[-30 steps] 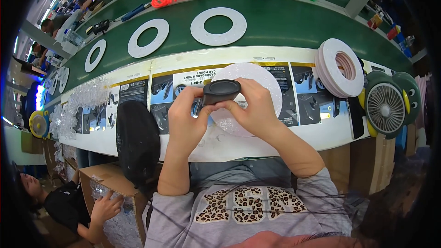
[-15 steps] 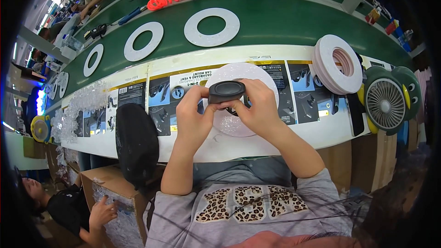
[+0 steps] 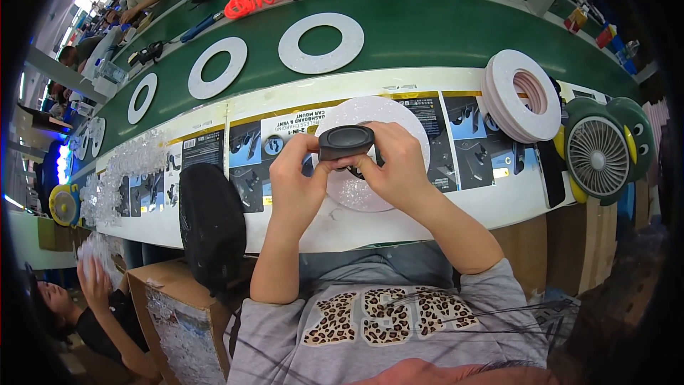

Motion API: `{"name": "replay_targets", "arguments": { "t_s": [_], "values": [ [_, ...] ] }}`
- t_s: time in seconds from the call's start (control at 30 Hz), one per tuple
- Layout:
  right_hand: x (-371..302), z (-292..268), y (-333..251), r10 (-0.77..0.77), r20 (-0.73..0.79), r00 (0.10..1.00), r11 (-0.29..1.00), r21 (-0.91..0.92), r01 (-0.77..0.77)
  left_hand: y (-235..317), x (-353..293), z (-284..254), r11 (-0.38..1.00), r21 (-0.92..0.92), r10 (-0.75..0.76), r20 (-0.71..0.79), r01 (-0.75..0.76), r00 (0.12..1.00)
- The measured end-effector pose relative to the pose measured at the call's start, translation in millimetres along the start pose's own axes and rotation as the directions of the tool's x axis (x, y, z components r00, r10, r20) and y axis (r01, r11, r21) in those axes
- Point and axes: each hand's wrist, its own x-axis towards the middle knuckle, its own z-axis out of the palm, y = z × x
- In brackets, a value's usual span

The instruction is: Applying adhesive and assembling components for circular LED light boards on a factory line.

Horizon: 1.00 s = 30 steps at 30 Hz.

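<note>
Between my two hands is a black plastic part with an oval, dished top [image 3: 345, 140]. My left hand [image 3: 298, 177] is closed on its left side, with the thumb beneath. On the other side my right hand [image 3: 394, 165] grips it the same way, and the two thumb tips come close together under it. The part's underside is mostly hidden by my fingers. Below and behind the hands lies a round, speckled white disc [image 3: 360, 196] on the table; my hands cover its middle.
White rings [image 3: 320, 64] lie spaced along the green belt [image 3: 413, 46]. A stack of rings [image 3: 518, 103] and a green fan [image 3: 598, 157] stand at right. At left are a black mesh bag [image 3: 210, 217] and clear plastic pieces [image 3: 135, 160]. A co-worker's hand [image 3: 94, 284] is at lower left.
My hands keep their grip on the black part, nearly still. The whole view has shifted slightly. The co-worker's hand at lower left has risen leftward from the carton, now with clear plastic pieces.
</note>
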Motion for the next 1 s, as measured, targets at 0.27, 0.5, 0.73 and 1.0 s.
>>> {"name": "replay_targets", "arguments": {
  "t_s": [0.27,0.5,0.73,1.0],
  "values": [
    [-5.9,-17.3,-6.2,0.0,0.02,1.0,1.0,-0.024,0.0,20.1,-3.5,-6.6,0.997,0.039,0.059,0.073,-0.062,0.996],
    [-20.2,-39.8,-17.3,0.013,0.065,0.998,0.998,-0.058,-0.009,29.4,-12.9,4.1,0.996,0.017,0.081,0.118,-0.084,0.99],
    [-26.8,-36.9,-14.4,0.017,0.047,0.999,0.999,-0.052,-0.014,19.9,-19.5,14.7,0.997,-0.026,0.079,0.067,-0.078,0.995],
    [-27.8,-32.9,-9.7,-0.015,0.006,1.0,0.998,-0.053,0.015,20.8,-19.3,17.5,0.997,-0.015,0.081,0.055,-0.08,0.995]
  ]
}}
